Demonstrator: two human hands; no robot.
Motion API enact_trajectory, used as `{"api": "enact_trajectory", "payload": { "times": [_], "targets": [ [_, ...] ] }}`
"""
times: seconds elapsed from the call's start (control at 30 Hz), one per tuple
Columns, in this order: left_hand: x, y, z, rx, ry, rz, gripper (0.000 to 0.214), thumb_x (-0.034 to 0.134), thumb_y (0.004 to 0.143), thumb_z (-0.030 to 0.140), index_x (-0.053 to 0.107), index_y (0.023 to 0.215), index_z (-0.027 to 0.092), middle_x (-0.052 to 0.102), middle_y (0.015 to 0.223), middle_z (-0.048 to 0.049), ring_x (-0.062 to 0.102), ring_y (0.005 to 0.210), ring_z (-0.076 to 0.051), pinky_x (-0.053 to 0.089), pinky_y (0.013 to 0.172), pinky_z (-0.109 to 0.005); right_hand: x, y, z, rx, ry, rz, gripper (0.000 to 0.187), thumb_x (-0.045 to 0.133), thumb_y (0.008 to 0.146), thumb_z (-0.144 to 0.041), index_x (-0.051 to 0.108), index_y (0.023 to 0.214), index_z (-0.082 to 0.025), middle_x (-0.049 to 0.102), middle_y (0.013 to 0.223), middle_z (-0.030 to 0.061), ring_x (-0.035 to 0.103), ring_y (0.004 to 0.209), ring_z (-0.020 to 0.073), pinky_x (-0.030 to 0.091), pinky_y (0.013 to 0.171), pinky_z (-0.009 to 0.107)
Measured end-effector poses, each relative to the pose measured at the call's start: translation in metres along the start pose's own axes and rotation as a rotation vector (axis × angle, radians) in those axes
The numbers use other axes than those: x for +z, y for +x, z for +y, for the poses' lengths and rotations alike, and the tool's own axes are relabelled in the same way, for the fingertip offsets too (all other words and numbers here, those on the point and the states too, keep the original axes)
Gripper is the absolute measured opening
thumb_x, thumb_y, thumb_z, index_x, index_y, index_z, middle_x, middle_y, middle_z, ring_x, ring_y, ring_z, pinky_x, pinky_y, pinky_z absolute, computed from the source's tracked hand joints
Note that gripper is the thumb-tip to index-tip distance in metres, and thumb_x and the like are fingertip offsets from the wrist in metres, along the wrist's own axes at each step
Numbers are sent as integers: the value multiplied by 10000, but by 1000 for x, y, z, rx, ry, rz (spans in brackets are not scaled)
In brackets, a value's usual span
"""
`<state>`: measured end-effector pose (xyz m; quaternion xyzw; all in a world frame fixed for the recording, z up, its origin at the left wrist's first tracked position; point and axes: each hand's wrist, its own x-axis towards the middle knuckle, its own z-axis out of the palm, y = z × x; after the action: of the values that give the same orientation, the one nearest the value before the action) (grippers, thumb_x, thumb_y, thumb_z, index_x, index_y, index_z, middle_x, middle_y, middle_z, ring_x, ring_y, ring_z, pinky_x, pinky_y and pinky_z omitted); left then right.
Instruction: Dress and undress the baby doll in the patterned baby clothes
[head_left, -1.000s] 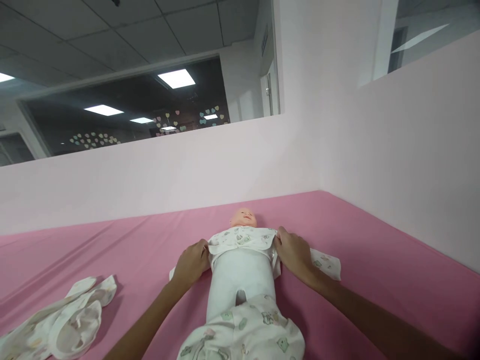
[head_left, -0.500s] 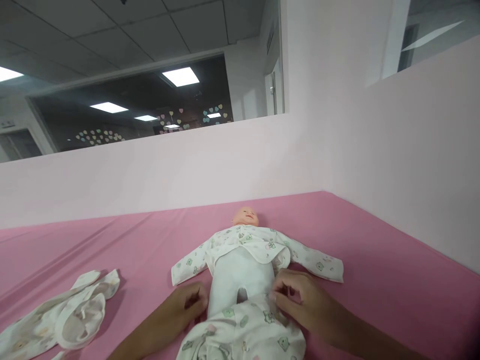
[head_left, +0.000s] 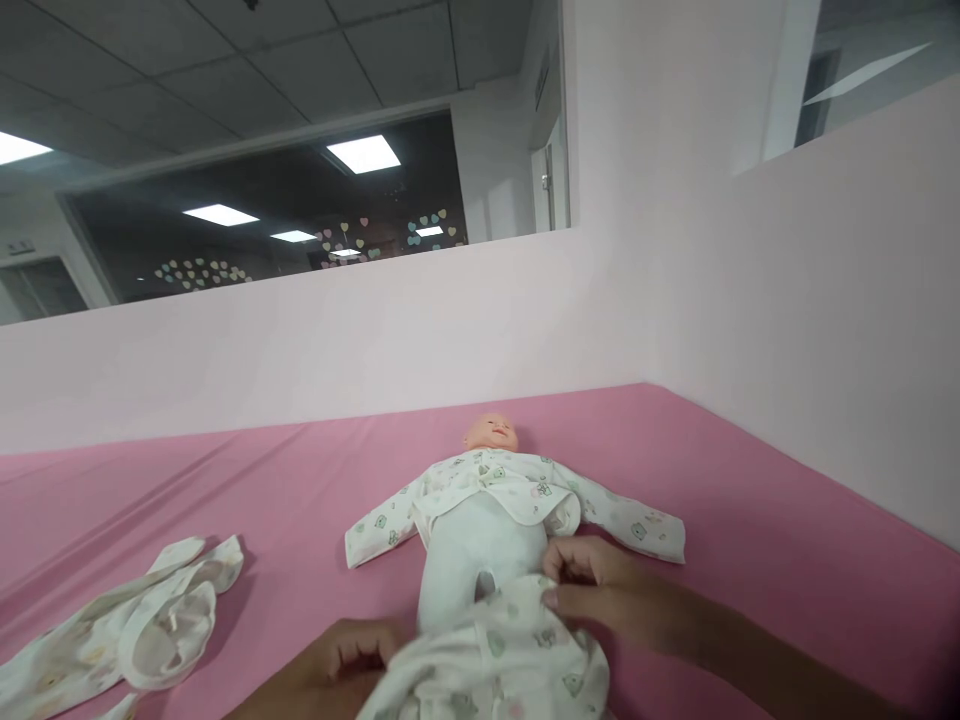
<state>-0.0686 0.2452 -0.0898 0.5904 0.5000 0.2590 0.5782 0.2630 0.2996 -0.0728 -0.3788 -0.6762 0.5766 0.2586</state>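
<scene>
Doll (head_left: 484,532) lay face-up on the pink sheet (head_left: 727,490), head away from me, a patterned top (head_left: 517,487) over its chest. Patterned garment (head_left: 517,640) was bunched over the doll's legs, at the end nearest me. My right hand (head_left: 600,592) had thumb and forefinger pinched on the garment's upper edge, just beside the doll. My left hand (head_left: 337,655) was low on the doll's other side, fingers curled close to the cloth; blurred there, could not tell whether it gripped.

Handling: judged the garment light, limp and probably stretchy, hard to break, apt to fold under itself. Best hold seemed the upper edge, one pinch either side of the doll. The doll's pale body looked padded and rather light, likely to drag with one-sided pulling. Second cloth bundle (head_left: 169,640) lay well apart from the doll, to my left.
</scene>
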Motion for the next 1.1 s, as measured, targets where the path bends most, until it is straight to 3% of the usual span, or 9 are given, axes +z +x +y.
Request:
{"api": "enact_trajectory", "payload": {
  "times": [0.1,0.2,0.33,0.43,0.6,0.7,0.83,0.97,1.1],
  "targets": [
    [5,13,13,109,-143,93,377,672,772,562,663,798,186,680,861,-57,631,860,-223,497,826,-349,-6,8,2,-96,223,52,227,615,856,-341,471,789,-179,561,738,-13,499,721,118,368,705,256],
    [3,27,18,82,-218,123,401,643,768,595,646,777,195,678,822,-63,642,849,-251,501,818,-376,-11,12,8,-77,316,25,253,632,844,-346,438,787,-194,488,698,-46,423,639,92,310,612,233],
    [-15,39,16,48,-25,137,389,641,768,576,596,697,197,675,840,-70,623,949,-281,472,894,-390,-19,9,17,0,17,-22,294,632,851,-439,530,777,-174,373,654,-61,274,603,85,197,553,240],
    [-29,43,24,86,169,137,379,616,812,554,550,691,201,658,960,-56,566,1060,-251,406,994,-375,-24,10,20,-3,-181,16,365,572,874,-522,561,755,-178,331,640,-60,258,599,93,190,551,248],
    [-25,61,43,244,313,255,388,480,900,558,517,759,199,516,759,25,478,720,-134,422,735,-267,-26,33,18,-153,-226,336,309,486,908,-448,491,731,-195,376,679,-53,341,617,107,275,575,248],
    [-12,78,40,268,315,347,375,495,889,539,528,745,194,486,707,40,437,665,-121,389,667,-250,-21,47,20,-158,-266,502,261,459,899,-394,484,722,-204,425,678,-44,412,639,126,330,602,258],
    [0,88,24,196,242,432,398,488,872,575,624,861,201,641,891,-12,577,822,-179,450,746,-287,-12,50,24,-127,-424,563,226,463,877,-369,487,716,-212,531,696,-24,506,690,159,368,636,280],
    [6,83,14,202,184,454,460,490,868,603,664,1055,220,668,1128,-42,595,1038,-222,458,911,-318,-8,43,24,-99,-553,657,197,487,865,-377,493,744,-221,604,746,-3,558,736,184,380,656,296],
    [8,80,10,203,222,465,528,441,881,628,654,1150,227,656,1212,-52,604,1028,-236,474,885,-336,-8,39,21,-101,-515,595,230,452,883,-381,506,731,-217,611,748,7,570,742,193,394,667,304]
  ]
}}
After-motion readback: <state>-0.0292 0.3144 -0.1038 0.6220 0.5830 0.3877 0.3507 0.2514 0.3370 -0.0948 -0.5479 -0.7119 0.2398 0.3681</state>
